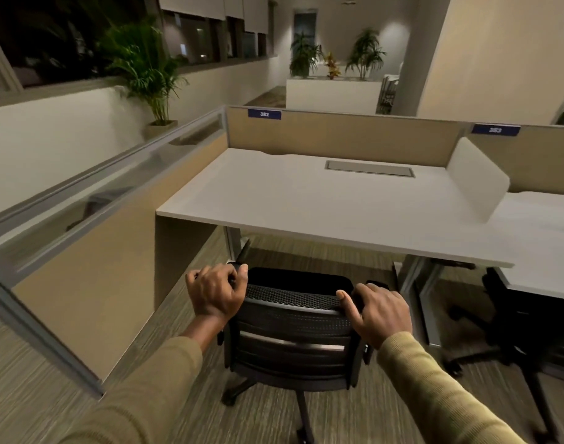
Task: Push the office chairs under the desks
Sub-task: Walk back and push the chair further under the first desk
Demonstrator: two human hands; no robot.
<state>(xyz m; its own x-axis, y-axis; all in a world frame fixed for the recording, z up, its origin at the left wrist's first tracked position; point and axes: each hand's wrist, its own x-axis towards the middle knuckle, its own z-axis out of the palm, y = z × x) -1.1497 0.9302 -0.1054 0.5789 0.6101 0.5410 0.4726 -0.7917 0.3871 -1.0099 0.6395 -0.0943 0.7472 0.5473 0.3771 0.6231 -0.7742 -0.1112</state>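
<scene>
A white table (306, 203) is ahead of both grips. A tan wall (91, 251) runs to the left of the left grip (216, 291). A grey leg (415, 283) stands just past the right grip (381, 310).

The chair (293, 341) is black, with a net back and wheels. It stands on the floor, just before the table's front edge. Each grip is curled round a top corner of its back.

I count two chairs, the second chair (524, 315) far right. There are two tables and two blue tags (264, 114).
</scene>
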